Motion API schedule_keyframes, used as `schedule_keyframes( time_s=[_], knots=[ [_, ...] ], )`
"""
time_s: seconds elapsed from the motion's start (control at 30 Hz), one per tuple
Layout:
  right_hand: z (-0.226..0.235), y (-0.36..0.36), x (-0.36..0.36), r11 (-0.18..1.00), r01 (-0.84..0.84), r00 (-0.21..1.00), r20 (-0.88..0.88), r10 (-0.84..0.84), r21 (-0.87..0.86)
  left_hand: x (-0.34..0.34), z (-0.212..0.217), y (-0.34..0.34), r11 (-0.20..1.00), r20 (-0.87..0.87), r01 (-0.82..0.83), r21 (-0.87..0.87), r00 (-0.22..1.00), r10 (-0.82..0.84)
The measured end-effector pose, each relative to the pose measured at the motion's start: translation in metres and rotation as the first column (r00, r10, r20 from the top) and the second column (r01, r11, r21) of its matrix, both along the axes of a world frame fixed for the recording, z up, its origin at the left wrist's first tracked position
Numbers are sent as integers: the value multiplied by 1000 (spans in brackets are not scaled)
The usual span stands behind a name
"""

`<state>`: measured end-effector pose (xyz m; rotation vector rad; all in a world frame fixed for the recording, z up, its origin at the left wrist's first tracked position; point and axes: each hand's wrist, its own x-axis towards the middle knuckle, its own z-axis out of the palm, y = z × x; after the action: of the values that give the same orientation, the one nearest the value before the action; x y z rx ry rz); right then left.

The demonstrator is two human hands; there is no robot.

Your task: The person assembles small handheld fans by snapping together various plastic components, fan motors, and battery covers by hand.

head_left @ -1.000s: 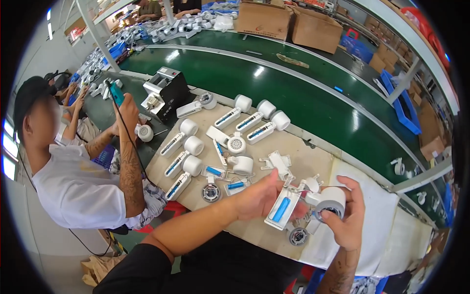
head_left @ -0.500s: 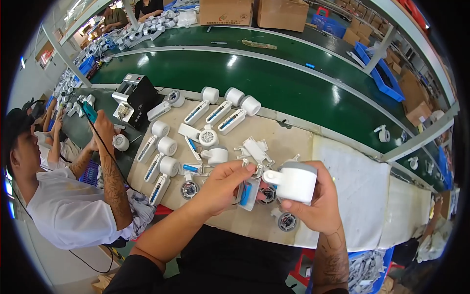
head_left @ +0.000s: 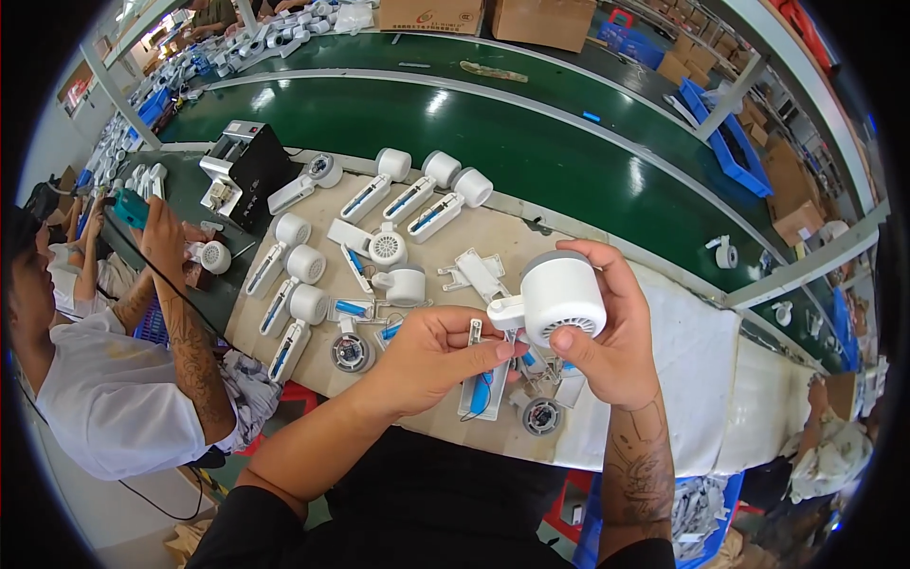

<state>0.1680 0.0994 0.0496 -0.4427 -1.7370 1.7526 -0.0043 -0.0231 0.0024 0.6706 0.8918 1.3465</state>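
My right hand [head_left: 611, 346] grips a white round fan head [head_left: 561, 299] with a grey back rim and a front grille, held up above the bench. My left hand [head_left: 427, 358] pinches the white handle part [head_left: 485, 384] with a blue battery inside, right below the head's short neck. Both hands meet over the beige bench [head_left: 284, 375]. A small round motor disc [head_left: 543, 415] lies under my hands, and another round disc [head_left: 352, 352] lies left of my left hand.
Several assembled white handheld fans [head_left: 284, 284] lie in rows on the bench, with loose white shells [head_left: 479, 275]. A black box [head_left: 251, 166] stands at the far left corner. A green conveyor belt [head_left: 531, 152] runs behind. A person in a white shirt [head_left: 104, 398] sits at left.
My right hand has lifted the fan head higher and turned it so the grille faces me. My left hand has brought the handle part up against the head's neck.
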Motion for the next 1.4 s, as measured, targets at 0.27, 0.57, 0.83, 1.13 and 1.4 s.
schedule_keyframes(
  time_s=[0.27,0.57,0.83,1.13,1.4],
  knots=[
    [8,6,10,1000,-23,998,51,23,-16,6,1,1,1000,-35,6,-27,999,-7],
    [35,36,1,899,-353,779,452,436,-259,15,1,-5,983,-52,163,-85,984,-168],
    [17,46,-15,909,-387,773,481,412,-157,8,-8,-8,997,-3,51,-63,999,-52],
    [-77,100,25,833,-77,771,563,-299,548,-51,-26,-40,957,-208,-291,-5,936,283],
    [-121,49,-83,643,-187,708,556,-436,742,-57,-40,-67,936,-284,-343,-75,908,309]
  ],
)
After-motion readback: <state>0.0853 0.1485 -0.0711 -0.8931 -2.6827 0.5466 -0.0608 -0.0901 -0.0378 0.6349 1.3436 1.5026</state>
